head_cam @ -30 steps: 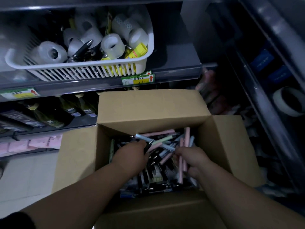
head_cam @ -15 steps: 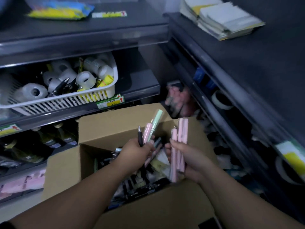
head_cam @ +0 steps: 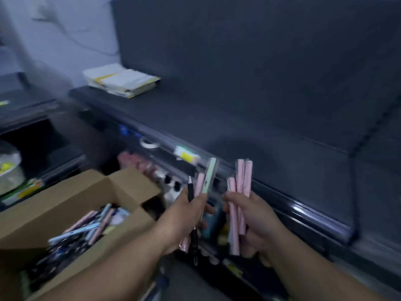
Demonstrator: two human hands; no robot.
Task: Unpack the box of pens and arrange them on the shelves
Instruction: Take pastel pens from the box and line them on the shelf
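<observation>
Dim and blurred, a shop aisle: two small bunches of pens (head_cam: 240, 192) are held upright in the air just before the front edge of a broad dark shelf (head_cam: 238, 127). A black pen (head_cam: 190, 190), a pink pen (head_cam: 200, 183) and a pale green pen (head_cam: 209, 175) fan out of the left hand (head_cam: 184, 218), whose fingers are curled round their lower barrels. Three or so pink pens (head_cam: 247, 177) stand together in the right hand (head_cam: 255, 220), likewise gripped low with the fingers wrapped about them. Blur hides whether any are in clear sleeves, though a sheen around the tops suggests it. Slim, stiff and light, such pens should weigh next to nothing. Their smooth barrels look apt to slide against one another and to roll once laid flat, so a hold around the middle of each bunch, thumb across, appears safest. Down to the left, the open cardboard box (head_cam: 65, 198) holds a loose heap of more pens (head_cam: 86, 230), pink, pale blue and dark, so most of the unpacking seems yet to come. A stack of paper pads (head_cam: 121, 82) rests at the shelf's far end, a yellow price label (head_cam: 186, 155) sits on its front edge, and a roll of tape (head_cam: 148, 144) shows beside it, seemingly on the level below.
</observation>
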